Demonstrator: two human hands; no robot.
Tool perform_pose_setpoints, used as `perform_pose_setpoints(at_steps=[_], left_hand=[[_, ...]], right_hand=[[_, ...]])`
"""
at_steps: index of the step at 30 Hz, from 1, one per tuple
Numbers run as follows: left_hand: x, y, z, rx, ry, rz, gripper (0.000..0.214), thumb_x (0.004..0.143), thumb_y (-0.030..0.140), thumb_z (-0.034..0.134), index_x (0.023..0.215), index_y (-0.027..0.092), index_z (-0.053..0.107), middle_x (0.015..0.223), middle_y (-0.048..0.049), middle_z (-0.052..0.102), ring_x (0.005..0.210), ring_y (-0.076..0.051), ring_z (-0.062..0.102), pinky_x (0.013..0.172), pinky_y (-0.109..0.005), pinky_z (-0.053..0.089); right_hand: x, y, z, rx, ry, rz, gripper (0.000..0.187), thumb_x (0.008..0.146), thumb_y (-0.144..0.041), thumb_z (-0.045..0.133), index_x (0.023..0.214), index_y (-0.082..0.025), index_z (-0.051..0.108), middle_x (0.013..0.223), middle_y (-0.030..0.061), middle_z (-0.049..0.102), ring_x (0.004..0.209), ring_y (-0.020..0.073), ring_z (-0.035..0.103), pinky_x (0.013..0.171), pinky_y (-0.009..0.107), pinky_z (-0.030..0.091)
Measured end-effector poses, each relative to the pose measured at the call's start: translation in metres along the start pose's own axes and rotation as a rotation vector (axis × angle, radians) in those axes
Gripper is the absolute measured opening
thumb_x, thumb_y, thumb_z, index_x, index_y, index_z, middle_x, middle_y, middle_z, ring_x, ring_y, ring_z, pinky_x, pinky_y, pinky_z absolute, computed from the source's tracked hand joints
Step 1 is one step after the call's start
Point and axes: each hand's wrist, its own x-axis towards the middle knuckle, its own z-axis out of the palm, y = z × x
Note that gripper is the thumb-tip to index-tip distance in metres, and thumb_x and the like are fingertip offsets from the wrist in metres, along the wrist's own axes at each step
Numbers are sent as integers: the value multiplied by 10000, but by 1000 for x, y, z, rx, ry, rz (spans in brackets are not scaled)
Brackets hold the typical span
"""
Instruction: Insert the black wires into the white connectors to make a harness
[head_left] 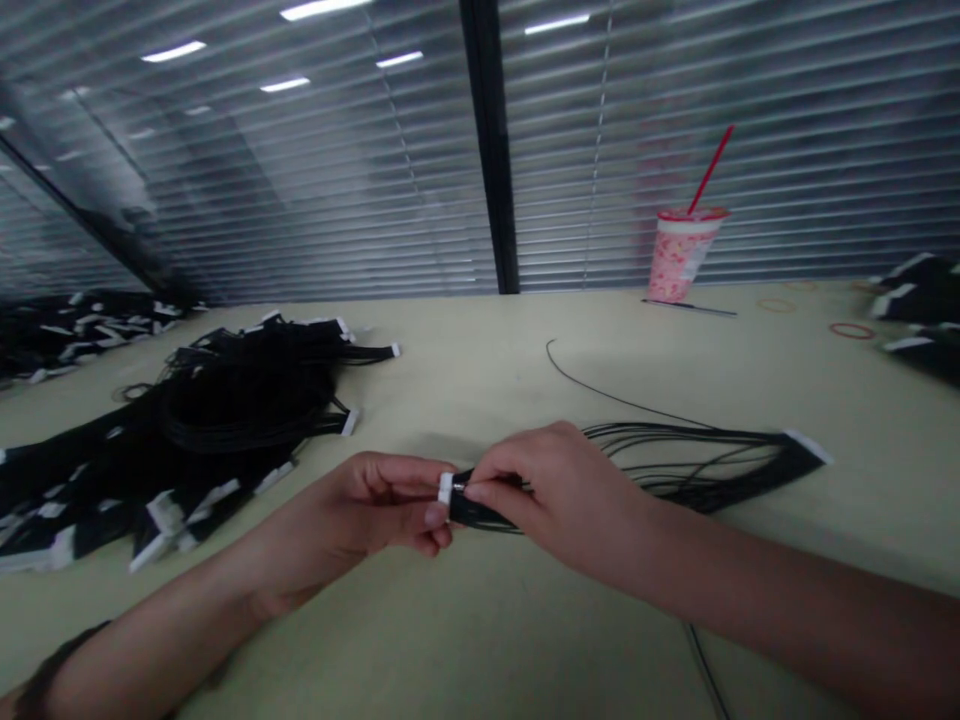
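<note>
Fingers [435, 516] of the left hand [349, 510] grip a connector [445, 488], well in from the tabletop's [480, 640] far edge; the right hand's [559, 485] pinch a wire tip [460, 486] at it. Many wires [637, 430] appear seated, this 1 seemingly not fully; 1 loose end [574, 379] trails free. Harnesses [247, 375] heap leftward; a cup [679, 262] stands by the far edge.

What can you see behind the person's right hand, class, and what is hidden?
Behind the right hand, black wires extend toward a white end piece. The hand covers their middle stretch, so how they run there cannot be seen.
</note>
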Motion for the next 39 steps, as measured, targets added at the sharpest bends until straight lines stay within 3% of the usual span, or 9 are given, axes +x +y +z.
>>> perform_pose_setpoints(at_steps=[5, 10, 22, 34, 39], left_hand=[[0, 0, 1, 4, -5, -10, 216, 794, 149, 511, 931, 226, 660, 712, 32, 621, 652, -71, 511, 646, -187, 400], [0, -1, 3, -18, 20, -5, 240, 782, 148, 525, 954, 244, 661, 734, 28, 639, 666, -75, 526, 656, -191, 407], [-3, 0, 4, -12, -1, -11, 225, 790, 181, 537, 965, 249, 661, 710, 31, 631, 650, -69, 506, 631, -174, 389], [-2, -1, 7, 112, 0, 53, 204, 791, 211, 532, 944, 230, 665, 686, 26, 609, 622, -73, 496, 616, -189, 402], [-1, -4, 9, 184, 29, 130, 163, 792, 252, 528, 850, 215, 676, 673, 13, 595, 608, -81, 492, 589, -199, 409]], right_hand=[[1, -7, -3, -145, -48, -30, 204, 827, -243, 524, 704, -146, 655, 647, 22, 629, 569, 94, 540, 536, 210, 316], [3, -15, -6, -267, -156, -33, 124, 780, -135, 566, 700, -140, 660, 655, 36, 636, 600, 127, 571, 539, 233, 331], [4, -12, 0, -393, -207, -122, 72, 713, -123, 610, 678, -179, 637, 653, 20, 625, 573, 146, 557, 495, 249, 292], [-3, -10, 3, -395, -121, -187, 64, 715, -140, 607, 668, -183, 599, 625, -1, 613, 563, 138, 546, 488, 258, 251], [-1, -9, 2, -297, -88, -153, 129, 793, -163, 543, 695, -187, 624, 664, -8, 632, 583, 121, 563, 506, 248, 274]])
